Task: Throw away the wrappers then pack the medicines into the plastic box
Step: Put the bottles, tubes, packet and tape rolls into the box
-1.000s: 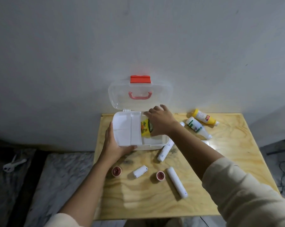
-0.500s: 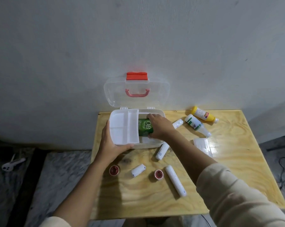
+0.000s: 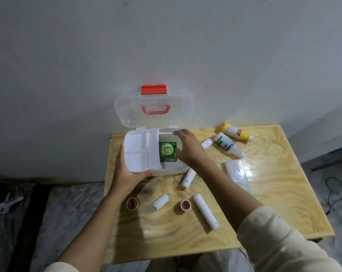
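Several loose items: white tube [image 3: 205,211], short roll [image 3: 161,201] and two red-cored tape rolls [image 3: 132,203] lie near the table [image 3: 264,213] front edge; a sleeve sweep could knock them off.
Left hand [image 3: 127,173]: fingers wrapped on the plastic box [image 3: 166,170] front-left corner, steadying it.
Right hand [image 3: 187,149]: spread loosely over the box's open half, gripping nothing, beside the green packet [image 3: 167,151] lying flat inside.
Tray insert [image 3: 140,152]: covers the left half; it may jam over taller medicines.
Far bottles: green-label bottle [image 3: 228,145] and yellow bottle [image 3: 236,132] lie sideways, free to roll.
Lid [image 3: 154,108]: propped open against the wall; it could drop on the reaching hand.
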